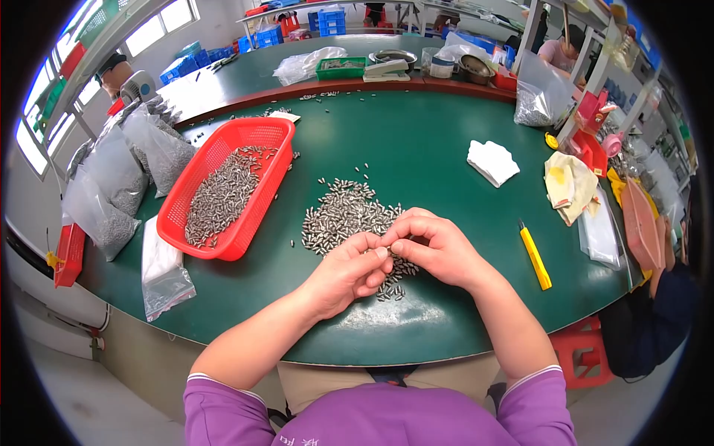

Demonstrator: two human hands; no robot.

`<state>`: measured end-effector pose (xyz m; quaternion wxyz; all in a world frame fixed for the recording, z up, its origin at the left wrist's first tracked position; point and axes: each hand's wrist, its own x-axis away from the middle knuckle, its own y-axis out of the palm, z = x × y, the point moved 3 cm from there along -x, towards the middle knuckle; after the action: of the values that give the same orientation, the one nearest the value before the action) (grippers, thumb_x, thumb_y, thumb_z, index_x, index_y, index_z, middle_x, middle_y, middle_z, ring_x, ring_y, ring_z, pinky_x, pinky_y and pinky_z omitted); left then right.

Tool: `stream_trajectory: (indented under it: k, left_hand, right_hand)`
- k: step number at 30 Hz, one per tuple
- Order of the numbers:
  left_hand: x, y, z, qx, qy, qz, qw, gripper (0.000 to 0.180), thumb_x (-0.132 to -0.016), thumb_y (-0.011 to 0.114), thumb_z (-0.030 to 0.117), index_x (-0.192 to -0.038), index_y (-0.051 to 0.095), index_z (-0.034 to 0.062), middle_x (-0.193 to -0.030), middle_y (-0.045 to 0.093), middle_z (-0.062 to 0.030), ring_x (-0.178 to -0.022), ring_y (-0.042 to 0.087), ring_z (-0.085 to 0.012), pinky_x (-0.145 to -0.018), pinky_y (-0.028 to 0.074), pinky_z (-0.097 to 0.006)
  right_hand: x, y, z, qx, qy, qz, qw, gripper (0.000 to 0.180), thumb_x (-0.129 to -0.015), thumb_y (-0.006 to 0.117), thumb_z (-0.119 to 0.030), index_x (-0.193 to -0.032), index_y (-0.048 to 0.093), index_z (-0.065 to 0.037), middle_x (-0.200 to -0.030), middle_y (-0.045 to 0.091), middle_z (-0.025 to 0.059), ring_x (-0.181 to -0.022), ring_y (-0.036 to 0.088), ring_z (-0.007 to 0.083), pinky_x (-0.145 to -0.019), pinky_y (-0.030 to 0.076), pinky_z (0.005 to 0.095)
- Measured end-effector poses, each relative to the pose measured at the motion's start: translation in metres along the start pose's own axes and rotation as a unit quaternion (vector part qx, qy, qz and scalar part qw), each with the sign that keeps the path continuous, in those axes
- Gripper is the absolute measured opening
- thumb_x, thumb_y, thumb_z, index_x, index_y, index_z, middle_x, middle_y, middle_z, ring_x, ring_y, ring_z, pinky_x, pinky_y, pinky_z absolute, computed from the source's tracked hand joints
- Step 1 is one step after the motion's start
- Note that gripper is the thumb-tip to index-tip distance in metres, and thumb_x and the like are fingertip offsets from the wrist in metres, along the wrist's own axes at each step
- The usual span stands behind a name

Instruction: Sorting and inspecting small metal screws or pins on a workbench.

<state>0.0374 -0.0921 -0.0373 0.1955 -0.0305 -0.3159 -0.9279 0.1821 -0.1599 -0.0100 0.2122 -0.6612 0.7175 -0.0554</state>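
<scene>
A loose heap of small silvery metal parts [342, 215] lies on the green tabletop in front of me. Over the heap's near right side, my left hand [348, 269] and my right hand [433, 247] meet with fingertips together. Both hands are pinched closed; a small metal part seems to be between the fingertips, but the fingers mostly cover it. Left of the heap stands a red perforated plastic basket [251, 236], holding many more of the same parts. A few single parts are scattered around the heap and by the basket.
Clear bags of metal parts [111, 186] stand at the left edge, near flat plastic bags [163, 271]. To the right lie a yellow utility knife [534, 256], a folded white paper [492, 163] and a stained cloth [569, 186]. A green tray [342, 68] sits beyond the far ledge.
</scene>
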Motion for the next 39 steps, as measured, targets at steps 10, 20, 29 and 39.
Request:
stream_trajectory:
  k: [10, 20, 29, 39]
  left_hand:
    - [-0.002, 0.004, -0.001, 0.006, -0.017, -0.001, 1.0, 0.011, -0.093, 0.044, 0.015, -0.099, 0.047, 0.0064, -0.082, 0.051, -0.0046, -0.057, 0.04, -0.0074, -0.045, 0.031, -0.018]
    - [0.001, -0.002, 0.0, 0.017, -0.009, -0.004, 1.0, 0.024, -0.095, 0.038, 0.023, -0.103, 0.049, 0.0032, -0.086, 0.051, -0.0069, -0.065, 0.042, -0.0119, -0.051, 0.034, -0.021]
    - [0.001, -0.002, 0.0, 0.014, -0.01, -0.003, 1.0, 0.023, -0.095, 0.038, 0.022, -0.103, 0.049, 0.0035, -0.086, 0.051, -0.0066, -0.065, 0.042, -0.0114, -0.05, 0.034, -0.021]
    - [0.0, -0.001, -0.001, 0.014, -0.014, -0.009, 1.0, 0.023, -0.095, 0.038, 0.022, -0.103, 0.049, 0.0034, -0.087, 0.051, -0.0065, -0.065, 0.042, -0.0112, -0.05, 0.034, -0.021]
  right_hand:
    - [0.004, -0.013, -0.007, 0.138, -0.007, 0.117, 0.984, 0.011, -0.081, 0.059, -0.009, -0.09, 0.066, -0.008, -0.084, 0.059, 0.0069, -0.077, 0.059, 0.0188, -0.067, 0.048, 0.0293]
    - [0.012, -0.027, 0.0, 0.28, 0.09, -0.007, 0.956, 0.009, -0.071, 0.063, -0.009, -0.08, 0.066, -0.009, -0.083, 0.06, 0.0061, -0.081, 0.058, 0.0233, -0.072, 0.047, 0.0335]
    - [0.013, -0.026, 0.002, 0.304, 0.1, -0.015, 0.947, 0.01, -0.069, 0.065, -0.011, -0.079, 0.066, -0.01, -0.08, 0.061, 0.0052, -0.082, 0.058, 0.0227, -0.072, 0.047, 0.0337]
    - [0.014, -0.025, 0.003, 0.302, 0.075, -0.03, 0.95, 0.012, -0.069, 0.067, -0.011, -0.079, 0.063, -0.007, -0.079, 0.059, 0.0075, -0.079, 0.057, 0.0243, -0.07, 0.047, 0.0339]
